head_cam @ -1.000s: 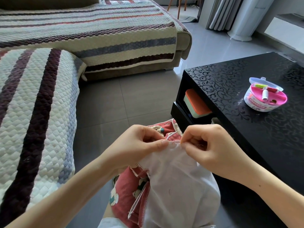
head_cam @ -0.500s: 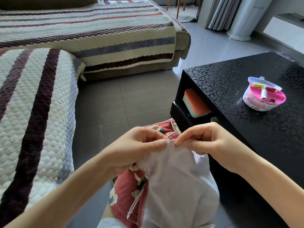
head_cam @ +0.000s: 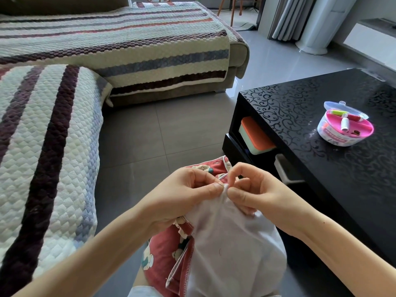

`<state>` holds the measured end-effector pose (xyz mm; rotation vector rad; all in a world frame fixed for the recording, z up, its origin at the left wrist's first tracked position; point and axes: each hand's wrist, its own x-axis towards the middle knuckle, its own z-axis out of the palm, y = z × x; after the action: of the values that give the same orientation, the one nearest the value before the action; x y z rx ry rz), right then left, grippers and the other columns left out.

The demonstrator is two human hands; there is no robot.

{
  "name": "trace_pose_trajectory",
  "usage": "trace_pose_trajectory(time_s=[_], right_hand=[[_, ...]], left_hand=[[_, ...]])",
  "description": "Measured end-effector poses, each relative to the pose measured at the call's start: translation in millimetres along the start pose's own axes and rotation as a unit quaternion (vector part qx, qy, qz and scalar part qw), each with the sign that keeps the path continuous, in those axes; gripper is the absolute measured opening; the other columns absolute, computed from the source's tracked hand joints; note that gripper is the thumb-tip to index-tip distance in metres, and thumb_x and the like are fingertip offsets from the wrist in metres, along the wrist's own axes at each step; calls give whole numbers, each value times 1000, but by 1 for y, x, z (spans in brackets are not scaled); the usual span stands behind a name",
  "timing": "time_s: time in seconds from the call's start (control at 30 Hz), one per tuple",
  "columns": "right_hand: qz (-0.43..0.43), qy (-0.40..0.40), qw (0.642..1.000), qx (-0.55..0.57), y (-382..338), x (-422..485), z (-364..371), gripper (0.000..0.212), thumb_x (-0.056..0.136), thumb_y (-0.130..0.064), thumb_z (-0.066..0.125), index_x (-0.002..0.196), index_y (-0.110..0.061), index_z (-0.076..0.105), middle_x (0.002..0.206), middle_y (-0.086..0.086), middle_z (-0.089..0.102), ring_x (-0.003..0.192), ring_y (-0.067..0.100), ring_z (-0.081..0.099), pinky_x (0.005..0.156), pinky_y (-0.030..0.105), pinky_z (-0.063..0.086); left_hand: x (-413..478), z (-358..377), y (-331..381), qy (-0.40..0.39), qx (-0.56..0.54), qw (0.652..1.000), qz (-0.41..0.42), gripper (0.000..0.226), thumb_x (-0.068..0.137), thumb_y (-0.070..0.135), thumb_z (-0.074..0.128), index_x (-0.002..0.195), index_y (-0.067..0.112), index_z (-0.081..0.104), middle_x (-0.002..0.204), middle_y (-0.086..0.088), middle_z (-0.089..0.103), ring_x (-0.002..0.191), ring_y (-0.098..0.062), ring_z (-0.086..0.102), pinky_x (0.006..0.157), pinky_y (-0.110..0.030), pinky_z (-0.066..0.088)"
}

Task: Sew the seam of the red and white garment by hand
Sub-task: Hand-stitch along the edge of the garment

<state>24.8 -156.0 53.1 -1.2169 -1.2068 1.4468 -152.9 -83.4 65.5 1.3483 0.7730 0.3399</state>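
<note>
The red and white garment (head_cam: 231, 249) hangs over my lap, white lining up, red printed fabric showing at its left edge and beyond my fingers. My left hand (head_cam: 188, 194) pinches the seam edge between thumb and forefinger. My right hand (head_cam: 255, 194) meets it from the right, thumb and forefinger pinched at the same spot on the seam. The needle is too small to make out between the fingertips, and no thread shows.
A round pink sewing kit (head_cam: 347, 127) with thread spools sits open on the black patterned coffee table (head_cam: 321, 168) at right. An orange-lidded box (head_cam: 255, 136) lies on the table's lower shelf. A striped quilted sofa (head_cam: 47, 146) runs along the left and back. Grey tiled floor lies between.
My right hand has moved left and closed up against the left hand at the seam. The short needle tip seen between the hands earlier is now hidden by the fingertips.
</note>
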Motion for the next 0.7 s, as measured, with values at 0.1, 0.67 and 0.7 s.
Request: trace_pose_trajectory(time_s=[0.1, 0.67, 0.7], right_hand=[[-8, 28, 999, -41, 6, -5, -5, 14, 89, -12, 63, 85, -2, 54, 60, 8, 60, 55, 17, 54, 53, 22, 44], [-282, 255, 822, -423, 9, -1, 15, 18, 85, -28, 60, 94, -19, 74, 98, -9, 69, 94, 12, 64, 82, 18, 48], [-293, 249, 819, -426, 9, -1, 15, 19, 86, -29, 60, 90, -18, 75, 98, -7, 68, 94, 14, 63, 81, 16, 47]], left_hand=[[0, 1, 1, 12, -1, 1000, 0, 14, 83, 19, 67, 72, 17, 75, 77, -4, 69, 74, -14, 59, 69, -26, 47], [7, 10, 2, 108, 103, 987, 58, 17, 84, 19, 71, 67, 19, 74, 67, -1, 68, 63, -8, 52, 61, -25, 39], [7, 10, 2, 103, 105, 987, 58, 15, 83, 19, 71, 69, 19, 75, 68, 3, 69, 64, -8, 54, 62, -24, 41]])
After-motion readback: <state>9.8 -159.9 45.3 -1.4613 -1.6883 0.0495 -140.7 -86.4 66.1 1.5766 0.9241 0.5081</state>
